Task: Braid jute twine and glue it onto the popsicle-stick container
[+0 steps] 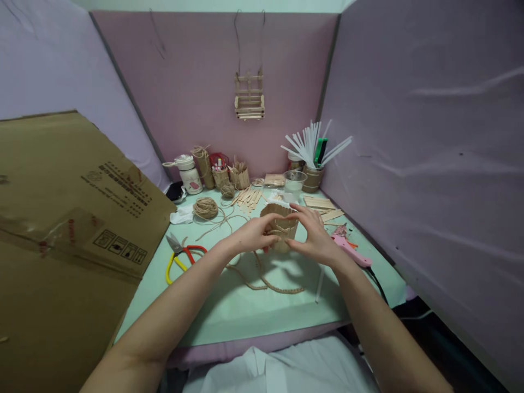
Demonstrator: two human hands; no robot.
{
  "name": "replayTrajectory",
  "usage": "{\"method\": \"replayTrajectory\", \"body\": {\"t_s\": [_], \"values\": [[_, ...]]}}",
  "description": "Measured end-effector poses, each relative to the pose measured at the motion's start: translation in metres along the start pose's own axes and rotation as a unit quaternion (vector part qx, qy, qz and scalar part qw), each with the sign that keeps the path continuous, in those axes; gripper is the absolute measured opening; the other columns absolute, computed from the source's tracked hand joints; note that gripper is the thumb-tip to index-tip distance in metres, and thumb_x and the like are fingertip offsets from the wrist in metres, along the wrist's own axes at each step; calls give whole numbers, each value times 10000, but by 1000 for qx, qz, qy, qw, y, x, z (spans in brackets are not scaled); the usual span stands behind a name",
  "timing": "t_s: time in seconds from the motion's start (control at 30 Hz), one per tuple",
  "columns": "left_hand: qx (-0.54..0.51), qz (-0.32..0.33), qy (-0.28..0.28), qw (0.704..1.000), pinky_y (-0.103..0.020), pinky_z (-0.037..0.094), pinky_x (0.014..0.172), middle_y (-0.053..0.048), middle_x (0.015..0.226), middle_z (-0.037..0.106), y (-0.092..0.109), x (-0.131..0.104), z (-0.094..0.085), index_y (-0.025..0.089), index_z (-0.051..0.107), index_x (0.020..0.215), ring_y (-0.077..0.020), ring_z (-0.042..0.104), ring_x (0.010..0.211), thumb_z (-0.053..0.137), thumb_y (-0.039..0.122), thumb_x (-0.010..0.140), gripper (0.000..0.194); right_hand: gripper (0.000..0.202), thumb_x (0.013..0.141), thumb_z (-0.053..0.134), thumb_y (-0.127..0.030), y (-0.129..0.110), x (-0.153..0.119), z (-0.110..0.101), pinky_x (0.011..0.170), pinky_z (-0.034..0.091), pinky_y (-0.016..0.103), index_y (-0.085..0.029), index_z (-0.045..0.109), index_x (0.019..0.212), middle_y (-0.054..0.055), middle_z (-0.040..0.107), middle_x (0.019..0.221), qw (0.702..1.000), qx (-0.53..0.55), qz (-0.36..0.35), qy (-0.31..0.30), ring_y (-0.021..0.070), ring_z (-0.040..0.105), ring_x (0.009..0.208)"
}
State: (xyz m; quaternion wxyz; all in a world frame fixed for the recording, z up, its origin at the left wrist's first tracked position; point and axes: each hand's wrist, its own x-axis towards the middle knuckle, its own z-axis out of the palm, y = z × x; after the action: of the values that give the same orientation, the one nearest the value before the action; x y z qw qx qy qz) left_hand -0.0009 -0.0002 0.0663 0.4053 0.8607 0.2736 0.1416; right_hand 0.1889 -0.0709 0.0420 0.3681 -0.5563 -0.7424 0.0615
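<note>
A cup of upright wooden craft sticks [282, 247] stands near the middle of the green table. My left hand [257, 232] grips its left side, with the fingers at the rim and the thumb on the front. From the right, my right hand [309, 232] holds it the same way, both thumbs close together. Some twine shows on the cup's front between the thumbs; how it is fixed I cannot make out. A braided twine cord [282, 290] curves over the table in front of the cup. A white glue stick [320, 284] lies below my right hand.
Scissors [180, 254] with red and yellow handles lie left, by a large cardboard box [82, 218]. A twine ball [205, 208] sits behind them. A pink glue gun [352, 251] with a cord is at right. Glue sticks [307, 144] stand in a pot at the back.
</note>
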Motion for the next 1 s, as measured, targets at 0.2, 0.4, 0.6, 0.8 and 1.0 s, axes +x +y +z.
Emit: {"method": "replayTrajectory", "body": {"t_s": [0.2, 0.4, 0.6, 0.8, 1.0], "values": [[177, 4, 73, 982, -249, 399, 643, -6, 773, 650, 2, -23, -8, 250, 322, 1385, -174, 593, 715, 554, 273, 792, 637, 554, 719, 622, -314, 8, -18, -13, 1066, 245, 498, -280, 426, 1236, 93, 305, 1455, 999, 13, 12, 35, 277, 266, 1352], [277, 33, 175, 944, -350, 412, 839, -98, 1048, 598, -3, -30, -7, 216, 455, 1298, -234, 537, 967, 554, 337, 807, 516, 492, 741, 607, -296, 8, -26, -13, 1059, 275, 489, -284, 446, 1206, 90, 343, 1414, 997, 26, 20, 65, 277, 295, 1330], [316, 105, 129, 934, -532, 238, 1047, -104, 1407, 384, -4, -14, -20, 277, 502, 1270, -327, 277, 1295, 643, 407, 749, 555, 432, 773, 582, -244, 6, -18, -7, 1066, 268, 495, -281, 474, 1190, 86, 355, 1403, 999, 30, -8, 44, 274, 286, 1330], [239, 154, 44, 958, -466, 227, 1102, -81, 1448, 345, -7, 8, -44, 273, 608, 1151, -256, 269, 1350, 531, 355, 852, 319, 671, 753, 625, -243, 10, -9, 2, 1111, 212, 476, -278, 314, 1347, 95, 183, 1488, 998, 62, 9, 19, 248, 134, 1399], [188, 149, 2, 971, -438, 298, 1068, -106, 1378, 460, -15, 23, -46, 199, 687, 819, -245, 379, 1302, 566, 254, 813, 133, 966, 667, 706, -310, 26, -18, 21, 1092, 246, 512, -281, 119, 1434, 135, 229, 1469, 986, 126, 109, 4, 288, 210, 1377]]}}
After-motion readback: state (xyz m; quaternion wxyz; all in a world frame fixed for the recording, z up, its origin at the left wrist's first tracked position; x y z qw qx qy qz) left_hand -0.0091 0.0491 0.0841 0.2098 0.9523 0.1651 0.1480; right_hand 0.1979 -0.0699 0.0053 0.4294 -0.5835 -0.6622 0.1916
